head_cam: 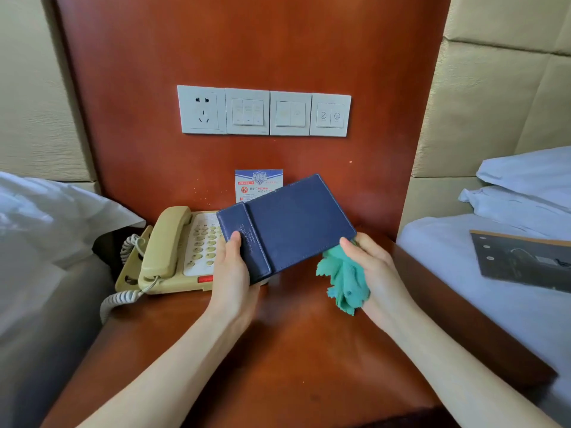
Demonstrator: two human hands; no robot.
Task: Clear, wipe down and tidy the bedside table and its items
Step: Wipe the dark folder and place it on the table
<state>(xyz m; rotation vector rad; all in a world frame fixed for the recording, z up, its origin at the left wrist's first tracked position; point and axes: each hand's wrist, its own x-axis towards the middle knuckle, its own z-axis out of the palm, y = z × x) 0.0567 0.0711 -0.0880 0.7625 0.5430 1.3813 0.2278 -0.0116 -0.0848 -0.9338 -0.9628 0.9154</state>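
Table (278,359): bare wood from the near edge up to the hands; right edge runs just beside a bed (482,319), left edge beside bedding (46,242). Left hand (233,279) grips the folder (290,223) at its lower-left end, thumb on top near the spine strip, other fingers hidden beneath. Right hand (370,270) has fingers curled round a bunched cloth (344,281), thumb tip at the folder's lower-right corner. Folder is held above the table centre, tilted; long axis runs lower-left to upper-right, spine end toward the phone (173,251). Phone sits at left rear, its cord hanging over the left edge. Card (258,183) stands against the back panel, partly behind the folder. Switch plates (264,111) on the panel above.
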